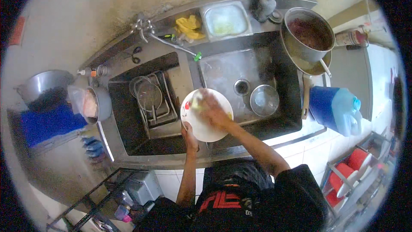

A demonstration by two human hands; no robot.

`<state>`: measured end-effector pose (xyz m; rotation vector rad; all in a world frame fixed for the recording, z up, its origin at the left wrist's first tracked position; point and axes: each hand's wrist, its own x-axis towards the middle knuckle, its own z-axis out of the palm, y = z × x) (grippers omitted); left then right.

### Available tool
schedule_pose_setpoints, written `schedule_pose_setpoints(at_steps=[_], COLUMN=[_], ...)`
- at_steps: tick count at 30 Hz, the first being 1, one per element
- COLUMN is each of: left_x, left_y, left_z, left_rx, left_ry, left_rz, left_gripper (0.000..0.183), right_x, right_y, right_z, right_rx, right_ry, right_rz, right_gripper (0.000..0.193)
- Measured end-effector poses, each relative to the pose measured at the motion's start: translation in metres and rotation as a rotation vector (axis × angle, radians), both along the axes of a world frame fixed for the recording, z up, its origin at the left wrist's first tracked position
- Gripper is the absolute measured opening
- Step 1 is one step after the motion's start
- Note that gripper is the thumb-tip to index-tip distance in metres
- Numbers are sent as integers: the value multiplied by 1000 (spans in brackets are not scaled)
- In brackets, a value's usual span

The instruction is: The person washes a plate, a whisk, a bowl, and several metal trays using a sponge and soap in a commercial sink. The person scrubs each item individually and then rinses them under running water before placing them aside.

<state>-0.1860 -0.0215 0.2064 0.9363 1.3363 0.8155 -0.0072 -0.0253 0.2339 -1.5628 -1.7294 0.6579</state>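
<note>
A round white plate [207, 129] with red and yellow printed decoration is tilted up over the front of the sink, near the divider between the two basins. My left hand [189, 138] is closed on its lower left edge, fingers mostly behind the rim. Across the plate's face lies my right hand [212, 111], blurred by motion, with its fingers bent against the surface. A pale yellow-green patch shows by those fingertips, too smeared to name. Below and to the right, a clear glass bowl [264, 100] sits in the right basin [223, 64], beside the drain [241, 87].
A wire rack [165, 118] and strainer [148, 96] occupy the left basin. The faucet [171, 43] reaches over the divider. Behind stand a yellow cloth [189, 26] and a metal tray [246, 29]. A large pot [300, 45] and a blue jug [343, 107] are on the right.
</note>
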Motion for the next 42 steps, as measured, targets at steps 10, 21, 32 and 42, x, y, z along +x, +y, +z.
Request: schedule_pose_setpoints(at_steps=[10, 21, 32, 42], left_x=[35, 97, 63, 91], left_y=[-6, -19, -5, -33], left_z=[21, 41, 41, 12], left_rx=[0, 206, -155, -639], left_ry=[-170, -110, -354, -317], left_rz=[-80, 178, -28, -191], left_gripper=[33, 28, 35, 45], right_x=[31, 55, 147, 25], right_y=[15, -52, -1, -69], right_z=[39, -6, 31, -56], right_rx=[193, -170, -878, -248], right_ry=[75, -153, 853, 778], right_rz=[126, -263, -274, -678], right_gripper=[59, 53, 46, 40])
